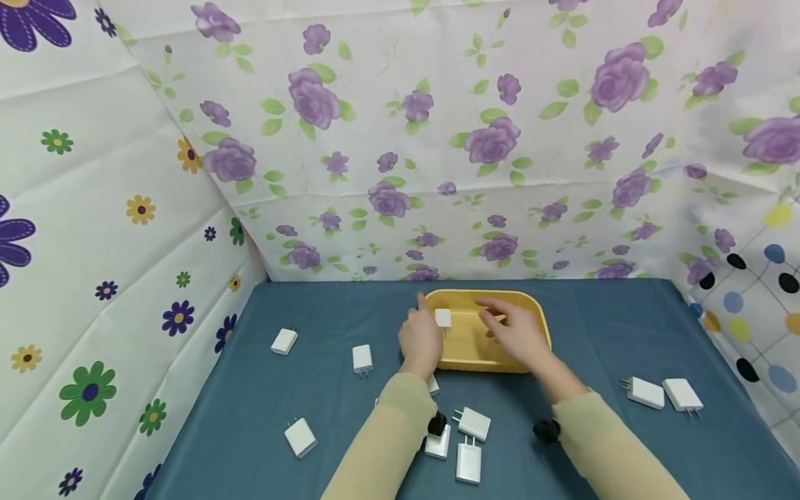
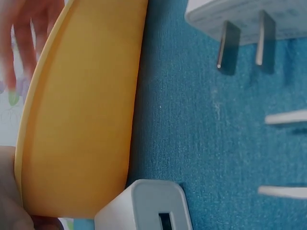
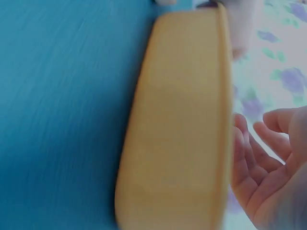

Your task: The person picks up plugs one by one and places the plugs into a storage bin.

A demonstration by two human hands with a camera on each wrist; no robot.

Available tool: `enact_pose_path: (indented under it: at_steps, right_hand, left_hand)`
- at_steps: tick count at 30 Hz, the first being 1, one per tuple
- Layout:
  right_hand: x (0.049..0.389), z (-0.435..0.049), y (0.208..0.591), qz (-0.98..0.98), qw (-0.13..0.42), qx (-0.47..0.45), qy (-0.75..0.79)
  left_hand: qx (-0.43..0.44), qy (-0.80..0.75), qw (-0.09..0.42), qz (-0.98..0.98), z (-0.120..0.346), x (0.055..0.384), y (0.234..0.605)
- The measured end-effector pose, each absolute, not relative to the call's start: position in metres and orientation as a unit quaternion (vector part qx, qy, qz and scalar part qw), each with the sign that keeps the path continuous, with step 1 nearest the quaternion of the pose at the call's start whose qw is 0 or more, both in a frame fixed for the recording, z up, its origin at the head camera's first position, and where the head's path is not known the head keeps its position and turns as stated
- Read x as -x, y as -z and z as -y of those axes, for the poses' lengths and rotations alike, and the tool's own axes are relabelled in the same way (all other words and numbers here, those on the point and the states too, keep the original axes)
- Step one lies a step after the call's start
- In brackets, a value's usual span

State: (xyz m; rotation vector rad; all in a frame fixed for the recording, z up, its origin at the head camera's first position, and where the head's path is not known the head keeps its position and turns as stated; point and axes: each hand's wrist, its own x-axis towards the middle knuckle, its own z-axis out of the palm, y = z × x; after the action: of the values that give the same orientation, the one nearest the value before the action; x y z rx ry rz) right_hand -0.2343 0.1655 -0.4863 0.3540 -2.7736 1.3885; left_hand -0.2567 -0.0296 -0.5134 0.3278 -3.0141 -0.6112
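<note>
A yellow plastic tray (image 1: 484, 366) sits at the far middle of the table. My left hand (image 1: 422, 339) grips its left rim, straddling the wall with the index finger pointing away. Inside the tray, right beside that hand, is a white wall charger (image 1: 443, 319). Over the right part of the tray hovers my right hand (image 1: 515, 335); its fingers are loosely bent with nothing between them, as the right wrist view shows too. Under my left wrist, another white charger (image 2: 160, 206) lies close against the tray's front wall, mostly hidden in the head view.
Near my left forearm lie several chargers (image 1: 473, 423) with prongs out. More are scattered leftward, including one charger (image 1: 362, 359) near the tray and another (image 1: 301, 437) nearer me. Two chargers (image 1: 646, 393) lie at the right. Flowered cloth (image 1: 387, 139) hangs behind the blue table (image 1: 600, 326).
</note>
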Motion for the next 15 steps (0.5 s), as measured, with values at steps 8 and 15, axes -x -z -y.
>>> enact_pose_path:
  at_steps: [8,15]
  right_hand:
    - [0.197,-0.281,0.483,0.932,0.034,-0.069,-0.355]
    - [0.168,-0.389,0.496,0.969,0.04,0.073,-0.234]
  left_hand:
    - [-0.112,0.211,0.006,0.971,0.029,0.254,0.511]
    - [-0.105,0.212,-0.01,0.972,0.03,0.256,0.511]
